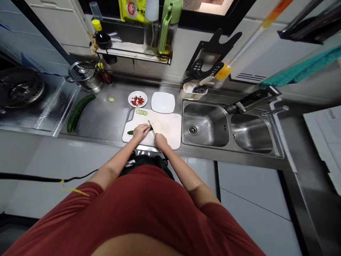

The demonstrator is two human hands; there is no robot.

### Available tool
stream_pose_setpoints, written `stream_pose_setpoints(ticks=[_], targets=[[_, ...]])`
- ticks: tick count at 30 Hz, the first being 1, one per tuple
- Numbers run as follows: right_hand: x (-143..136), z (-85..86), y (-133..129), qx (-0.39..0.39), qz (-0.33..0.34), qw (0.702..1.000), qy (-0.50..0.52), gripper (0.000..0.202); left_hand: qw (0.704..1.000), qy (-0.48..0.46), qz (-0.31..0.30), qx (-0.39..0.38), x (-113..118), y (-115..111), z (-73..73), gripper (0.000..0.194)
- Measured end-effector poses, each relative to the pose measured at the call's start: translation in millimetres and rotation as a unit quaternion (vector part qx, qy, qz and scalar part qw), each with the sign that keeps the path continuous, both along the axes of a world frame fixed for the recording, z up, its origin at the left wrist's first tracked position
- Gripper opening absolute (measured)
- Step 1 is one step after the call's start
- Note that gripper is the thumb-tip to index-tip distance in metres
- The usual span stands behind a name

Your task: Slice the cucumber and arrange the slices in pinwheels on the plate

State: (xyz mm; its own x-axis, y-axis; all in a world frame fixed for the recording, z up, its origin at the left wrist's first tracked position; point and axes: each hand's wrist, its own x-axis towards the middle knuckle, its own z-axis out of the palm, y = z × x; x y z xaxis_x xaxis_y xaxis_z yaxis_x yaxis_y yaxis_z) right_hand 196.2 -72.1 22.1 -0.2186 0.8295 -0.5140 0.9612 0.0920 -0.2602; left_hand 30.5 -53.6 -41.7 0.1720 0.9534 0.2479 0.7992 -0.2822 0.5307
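Observation:
A white cutting board [170,124] lies on the steel counter below me. On it my left hand [141,133] is closed on a piece of cucumber [130,132], its fingers over the right end. My right hand [161,141] grips a knife [152,128] by the handle. The blade points up and to the left, at the cucumber's right end close to my left fingertips; whether it touches the cucumber is hard to see. Several cucumber slices [141,112] lie in a row near the board's top left.
Behind the board stand a plate of chopped red pieces [137,99] and a white square plate [163,102]. A whole cucumber [80,113], a cucumber end [111,99] and a lidded pot [84,75] are on the left. A double sink [206,122] adjoins the board's right side.

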Motion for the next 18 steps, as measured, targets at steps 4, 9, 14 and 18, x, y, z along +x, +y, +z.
stream_pose_setpoints(ticks=[4, 9, 14, 18], targets=[[0, 1.0, 1, 0.001, 0.000, 1.000, 0.007, 0.029, 1.000, 0.000, 0.002, -0.001, 0, 0, 0.3, 0.027], [-3, 1.2, 8, 0.008, 0.003, 1.000, 0.010, 0.028, 1.000, -0.001, 0.003, 0.001, 0, 1, -2.4, 0.027], [-7, 0.2, 13, 0.013, 0.001, 1.000, 0.015, 0.028, 1.000, 0.002, 0.003, 0.003, -1, 1, -3.6, 0.027], [-6, -0.9, 8, 0.007, -0.010, 1.000, 0.010, 0.026, 1.000, 0.006, 0.005, 0.002, -1, 1, -2.1, 0.026]])
